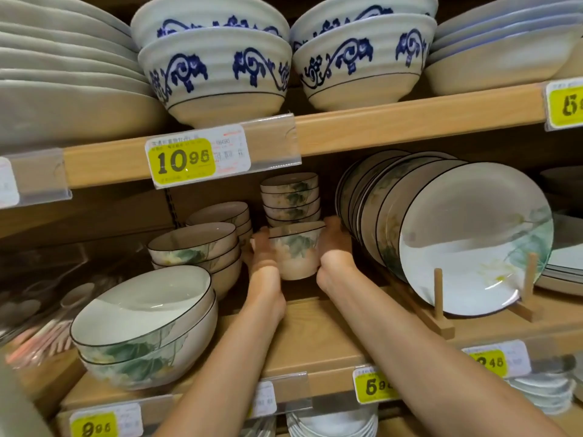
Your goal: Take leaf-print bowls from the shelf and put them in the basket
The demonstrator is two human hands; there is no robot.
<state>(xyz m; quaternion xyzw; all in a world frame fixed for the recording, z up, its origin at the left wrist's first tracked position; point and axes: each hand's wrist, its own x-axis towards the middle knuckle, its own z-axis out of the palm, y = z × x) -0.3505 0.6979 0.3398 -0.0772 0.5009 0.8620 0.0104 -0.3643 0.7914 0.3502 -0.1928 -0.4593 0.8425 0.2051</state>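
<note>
Head view: two hands around one leaf-print bowl, four blue-patterned bowls above.

**Bare forearms, bare hands**

Only the person's arms show. The left forearm and the right forearm are bare along all their visible length, from near the elbow to the wrist, and both are slim and smooth. The left hand and the right hand are bare too. Both hands are soft with blur, so fingers and nails cannot be made out in detail.
</note>
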